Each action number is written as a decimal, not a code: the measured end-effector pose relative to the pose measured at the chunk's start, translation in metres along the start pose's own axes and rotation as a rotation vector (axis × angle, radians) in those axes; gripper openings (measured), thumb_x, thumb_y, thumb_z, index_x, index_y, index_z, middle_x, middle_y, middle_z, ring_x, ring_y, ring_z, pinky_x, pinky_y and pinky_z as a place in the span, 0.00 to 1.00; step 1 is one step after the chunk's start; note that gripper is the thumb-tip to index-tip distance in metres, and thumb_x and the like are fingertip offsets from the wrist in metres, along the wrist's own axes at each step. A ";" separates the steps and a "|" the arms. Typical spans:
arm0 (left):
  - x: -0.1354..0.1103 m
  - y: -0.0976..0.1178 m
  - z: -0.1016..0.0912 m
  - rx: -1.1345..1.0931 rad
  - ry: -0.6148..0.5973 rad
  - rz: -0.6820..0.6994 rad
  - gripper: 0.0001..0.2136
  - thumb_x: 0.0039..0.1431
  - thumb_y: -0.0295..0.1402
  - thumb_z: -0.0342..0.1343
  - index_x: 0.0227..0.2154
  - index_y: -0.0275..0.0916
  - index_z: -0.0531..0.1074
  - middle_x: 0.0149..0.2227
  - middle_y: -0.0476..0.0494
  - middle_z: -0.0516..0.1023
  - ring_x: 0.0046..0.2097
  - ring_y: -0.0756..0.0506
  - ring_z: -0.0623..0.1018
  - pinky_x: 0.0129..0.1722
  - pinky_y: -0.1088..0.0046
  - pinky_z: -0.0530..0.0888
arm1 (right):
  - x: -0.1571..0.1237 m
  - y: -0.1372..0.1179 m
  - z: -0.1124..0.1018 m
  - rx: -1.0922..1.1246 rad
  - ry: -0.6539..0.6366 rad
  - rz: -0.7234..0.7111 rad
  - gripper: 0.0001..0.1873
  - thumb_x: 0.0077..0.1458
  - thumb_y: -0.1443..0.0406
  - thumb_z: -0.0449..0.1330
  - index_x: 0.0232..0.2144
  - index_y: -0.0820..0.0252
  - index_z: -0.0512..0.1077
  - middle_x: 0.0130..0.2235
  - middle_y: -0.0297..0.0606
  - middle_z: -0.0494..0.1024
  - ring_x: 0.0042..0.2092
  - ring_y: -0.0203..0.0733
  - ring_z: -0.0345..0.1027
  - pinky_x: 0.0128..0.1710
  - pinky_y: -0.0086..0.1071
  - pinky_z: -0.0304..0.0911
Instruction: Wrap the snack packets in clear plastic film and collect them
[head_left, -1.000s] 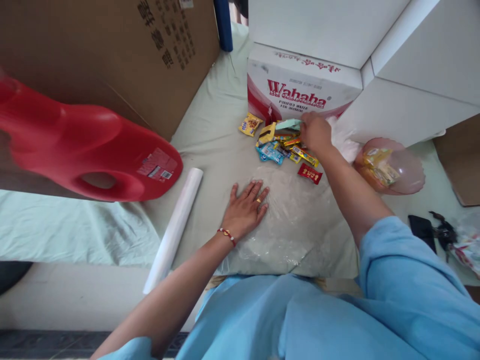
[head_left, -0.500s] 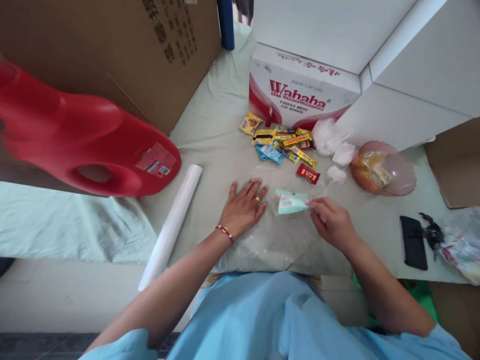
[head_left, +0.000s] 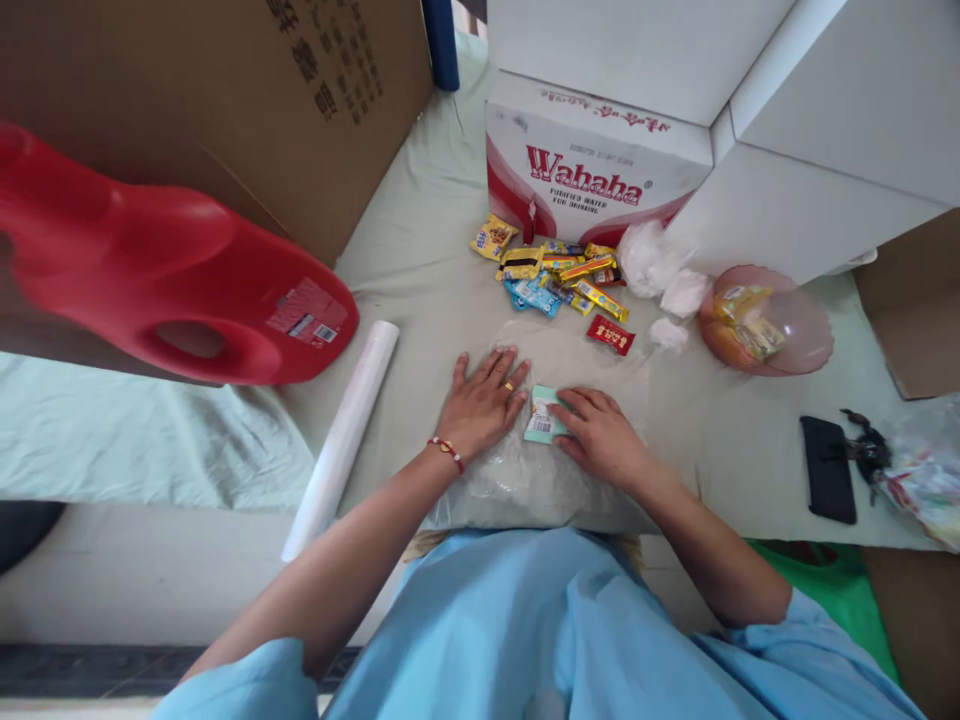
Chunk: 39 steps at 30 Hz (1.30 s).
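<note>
Mint-green packet (head_left: 541,417): flat on the clear sheet, centre of frame, between both hands.
Right hand (head_left: 600,438): fingers stretched out, tips pinning the packet's right edge, not curled round it.
Left hand (head_left: 482,400): palm down, fingers spread, grasping nothing.
Plastic sheet (head_left: 525,485): likely best pressed smooth and taut, with the packet squared on it.

Likely home storeroom: stacked cartons (head_left: 592,165), cloth-covered table (head_left: 420,280).

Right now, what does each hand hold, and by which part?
The right hand rests fingertips on the right edge of the mint-green packet; a grip cannot be told. The left hand lies flat on the clear plastic sheet.
</note>
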<state>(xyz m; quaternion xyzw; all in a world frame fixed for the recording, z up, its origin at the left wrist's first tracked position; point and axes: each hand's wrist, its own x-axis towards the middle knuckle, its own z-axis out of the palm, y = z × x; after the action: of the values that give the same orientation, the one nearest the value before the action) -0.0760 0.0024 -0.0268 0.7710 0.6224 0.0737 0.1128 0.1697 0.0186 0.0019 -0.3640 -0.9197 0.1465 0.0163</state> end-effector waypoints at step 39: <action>0.000 0.000 0.002 0.002 0.023 -0.004 0.27 0.77 0.46 0.38 0.74 0.49 0.59 0.77 0.42 0.56 0.78 0.40 0.56 0.75 0.39 0.43 | -0.020 0.001 0.026 0.038 0.101 0.111 0.37 0.69 0.50 0.57 0.75 0.53 0.59 0.76 0.49 0.55 0.77 0.61 0.45 0.74 0.66 0.39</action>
<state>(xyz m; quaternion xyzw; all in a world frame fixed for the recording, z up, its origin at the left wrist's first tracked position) -0.0759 0.0022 -0.0284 0.7690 0.6253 0.0819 0.1050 0.1820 -0.0006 -0.0214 -0.4209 -0.8932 0.1458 0.0614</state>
